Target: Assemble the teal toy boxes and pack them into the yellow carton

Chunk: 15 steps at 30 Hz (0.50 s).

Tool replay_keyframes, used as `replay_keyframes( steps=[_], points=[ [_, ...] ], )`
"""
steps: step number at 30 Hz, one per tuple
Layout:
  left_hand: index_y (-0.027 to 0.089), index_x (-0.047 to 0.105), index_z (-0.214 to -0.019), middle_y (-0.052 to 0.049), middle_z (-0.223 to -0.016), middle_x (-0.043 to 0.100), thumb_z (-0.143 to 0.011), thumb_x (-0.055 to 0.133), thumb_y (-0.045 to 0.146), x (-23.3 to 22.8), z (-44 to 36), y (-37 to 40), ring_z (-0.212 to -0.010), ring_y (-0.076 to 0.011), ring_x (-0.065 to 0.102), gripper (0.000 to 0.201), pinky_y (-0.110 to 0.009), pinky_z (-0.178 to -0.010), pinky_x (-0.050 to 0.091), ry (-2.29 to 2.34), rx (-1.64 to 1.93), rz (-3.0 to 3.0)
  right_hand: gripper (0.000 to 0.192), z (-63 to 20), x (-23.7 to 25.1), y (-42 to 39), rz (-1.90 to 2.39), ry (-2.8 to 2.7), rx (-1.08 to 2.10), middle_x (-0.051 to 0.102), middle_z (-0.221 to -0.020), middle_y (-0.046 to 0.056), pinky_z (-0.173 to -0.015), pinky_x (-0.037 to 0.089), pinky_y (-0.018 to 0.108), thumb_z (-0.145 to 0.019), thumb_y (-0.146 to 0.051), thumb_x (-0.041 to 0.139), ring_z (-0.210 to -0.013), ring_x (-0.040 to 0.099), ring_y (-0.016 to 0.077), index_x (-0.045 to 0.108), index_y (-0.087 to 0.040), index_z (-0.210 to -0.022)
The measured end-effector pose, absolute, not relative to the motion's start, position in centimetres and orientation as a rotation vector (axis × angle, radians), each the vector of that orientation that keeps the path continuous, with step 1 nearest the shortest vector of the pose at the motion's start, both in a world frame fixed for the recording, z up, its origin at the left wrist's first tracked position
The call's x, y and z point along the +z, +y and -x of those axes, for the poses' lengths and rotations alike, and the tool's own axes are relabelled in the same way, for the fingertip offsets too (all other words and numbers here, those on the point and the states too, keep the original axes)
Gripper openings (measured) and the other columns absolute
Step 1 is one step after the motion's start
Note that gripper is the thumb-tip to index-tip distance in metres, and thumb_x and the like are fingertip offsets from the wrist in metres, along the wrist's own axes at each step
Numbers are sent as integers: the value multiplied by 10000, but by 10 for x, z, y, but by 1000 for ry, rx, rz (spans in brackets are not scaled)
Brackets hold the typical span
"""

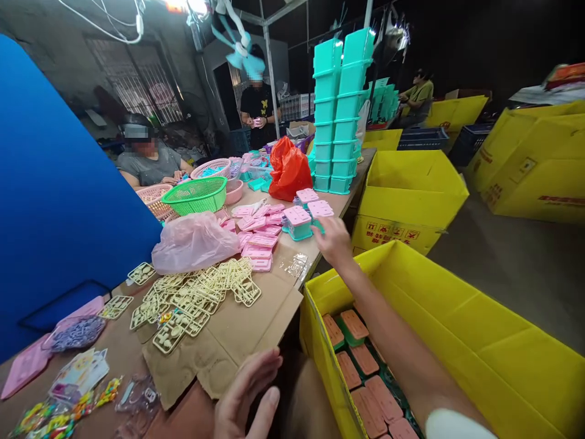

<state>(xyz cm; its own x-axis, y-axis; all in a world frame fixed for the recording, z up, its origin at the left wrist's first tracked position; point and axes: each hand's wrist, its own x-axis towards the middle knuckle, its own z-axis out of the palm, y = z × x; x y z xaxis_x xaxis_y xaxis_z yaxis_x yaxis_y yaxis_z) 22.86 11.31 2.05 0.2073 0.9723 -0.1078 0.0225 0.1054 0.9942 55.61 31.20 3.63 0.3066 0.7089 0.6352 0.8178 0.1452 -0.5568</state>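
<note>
Resting at lower centre, left hand lies flat, fingers spread, grasping nothing, on creased brown cardboard. Right hand, mid-frame, touches square teal boxes with studded pink lids; its grip cannot be told. Glossy yellow carton lies right.

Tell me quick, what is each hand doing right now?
Left hand: open, fingers spread, holding nothing, at the table edge.
Right hand: reaching at a pink-lidded teal box; whether its grip has closed cannot be told.
</note>
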Motion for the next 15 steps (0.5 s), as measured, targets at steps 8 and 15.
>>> replay_keyframes(
  steps=[8, 15],
  points=[
    [284, 766, -1161, -100, -1286, 797, -841, 864, 475, 84, -282, 179, -1317, -353, 714, 385, -580, -1238, 506, 949, 1032, -1312, 594, -499, 89, 378, 1913, -1530, 60, 590, -1473, 259, -1188, 434, 479, -1113, -489, 496, -1442, 555, 329, 638, 51, -1316],
    [336, 542, -1519, -91, -1555, 638, -935, 760, 486, 81, -340, 233, -1498, -273, 569, 642, -469, -1273, 446, 714, 1051, -1325, 905, -564, 94, 239, 1776, -1415, 47, 543, -1593, 113, -1262, 438, 398, -1009, -686, 636, -1465, 524, 269, 330, -190, -1701]
  ],
)
